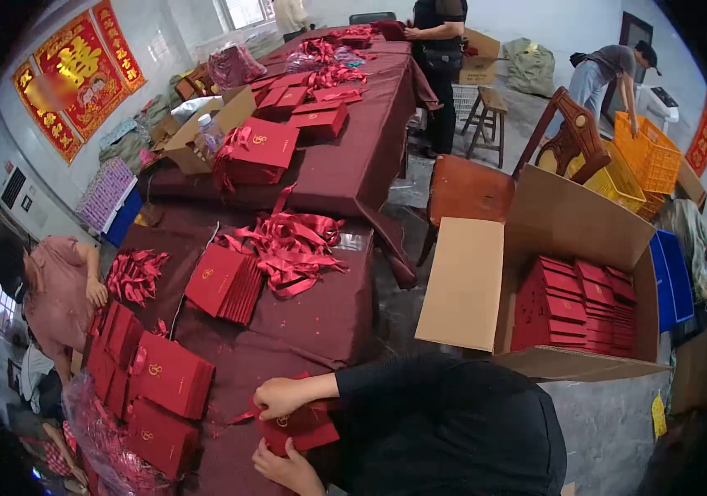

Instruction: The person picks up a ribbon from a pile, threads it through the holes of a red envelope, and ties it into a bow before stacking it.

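Note:
A red bag (310,428) with a gold emblem lies in front of me at the bottom centre, by the table edge. My right hand (283,397) reaches in from a black sleeve, its fingers pinched at the bag's upper edge, where a red ribbon (243,417) sticks out. Below it, my left hand (289,469) holds the bag's near edge, thumb on top; its lower fingers are partly hidden. Left of my hands are stacked red bags (173,374). Farther up stands a leaning row of red bags (223,281) beside a heap of red ribbons (291,248).
An open cardboard box (461,285) of red bags is at right, by a wooden chair (469,190). A person (60,285) works at left, another (439,62) stands by the far table (345,169), and a third (614,74) bends over an orange crate (647,157).

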